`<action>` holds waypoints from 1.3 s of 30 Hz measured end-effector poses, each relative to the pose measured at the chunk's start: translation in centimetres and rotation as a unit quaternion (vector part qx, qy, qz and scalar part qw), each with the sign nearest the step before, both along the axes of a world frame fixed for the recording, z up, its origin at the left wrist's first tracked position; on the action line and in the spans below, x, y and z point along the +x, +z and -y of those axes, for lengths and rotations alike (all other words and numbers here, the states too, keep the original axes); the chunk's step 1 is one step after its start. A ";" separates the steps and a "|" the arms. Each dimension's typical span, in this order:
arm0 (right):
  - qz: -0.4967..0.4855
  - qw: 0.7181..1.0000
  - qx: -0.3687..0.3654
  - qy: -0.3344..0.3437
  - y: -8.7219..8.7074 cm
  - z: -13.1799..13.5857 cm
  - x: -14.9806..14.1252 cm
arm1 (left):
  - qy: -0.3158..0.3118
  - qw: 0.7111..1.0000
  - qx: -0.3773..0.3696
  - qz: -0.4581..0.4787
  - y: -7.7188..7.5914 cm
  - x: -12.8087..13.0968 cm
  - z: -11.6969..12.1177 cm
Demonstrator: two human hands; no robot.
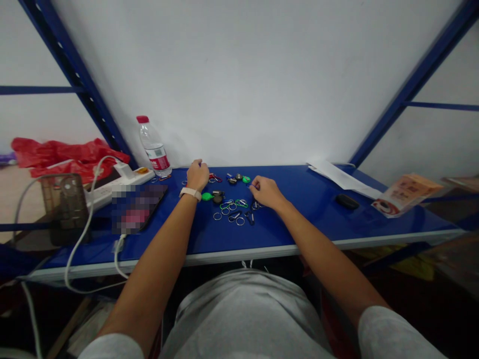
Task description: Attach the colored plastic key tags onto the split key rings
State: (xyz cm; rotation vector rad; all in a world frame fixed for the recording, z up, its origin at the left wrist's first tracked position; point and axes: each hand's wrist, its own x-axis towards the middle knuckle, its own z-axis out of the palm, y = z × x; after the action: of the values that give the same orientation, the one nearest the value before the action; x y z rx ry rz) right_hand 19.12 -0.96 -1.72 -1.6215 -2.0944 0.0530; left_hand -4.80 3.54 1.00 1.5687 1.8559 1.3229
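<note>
My left hand [197, 174] rests on the blue shelf board [299, 219], fingers curled closed near a red key ring piece [215, 177]; what it grips is hidden. A pale band circles that wrist. My right hand [264, 191] is closed in a pinch at the right side of a scatter of metal key rings [230, 212], green clips [241, 203] and small tags. A green round tag [206, 196] lies between my hands.
A water bottle [153, 147] with a red cap stands at the back left. A phone [136, 207], a white power strip [116, 187] with cables, red plastic [63, 154], white papers [342, 177], a black item [347, 201] and a small carton [406, 193] lie around.
</note>
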 end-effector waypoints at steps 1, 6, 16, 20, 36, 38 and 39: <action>0.000 1.000 0.001 0.000 0.0 0.0 0.0 | 0.011 1.000 0.000 -0.026 0.2 -0.1 0.2; 0.005 1.000 -0.001 -0.005 0.1 0.0 0.0 | 0.022 0.995 -0.032 -0.088 0.5 -0.4 0.8; 0.000 1.000 -0.004 -0.006 0.1 0.1 -0.1 | 0.043 0.988 -0.043 -0.140 -0.2 -0.7 0.9; 0.000 1.000 -0.004 -0.005 0.2 0.1 -0.1 | 0.047 0.985 -0.017 -0.164 -0.2 -0.3 1.2; -0.037 0.998 -0.019 -0.038 0.4 0.2 0.0 | -0.143 0.956 -0.005 -0.254 -0.2 1.1 1.5; -0.040 0.998 -0.018 -0.036 0.4 0.2 0.0 | -0.168 0.950 -0.030 -0.263 -0.2 1.2 1.6; -0.041 0.998 -0.018 -0.036 0.3 0.2 0.0 | -0.182 0.946 -0.043 -0.263 -0.2 1.3 1.6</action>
State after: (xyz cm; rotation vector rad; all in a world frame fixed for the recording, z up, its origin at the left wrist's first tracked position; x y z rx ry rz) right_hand 19.17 -1.12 -1.37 -1.6848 -1.9831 0.1312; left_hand -3.50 1.92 0.80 2.2394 1.7358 0.6931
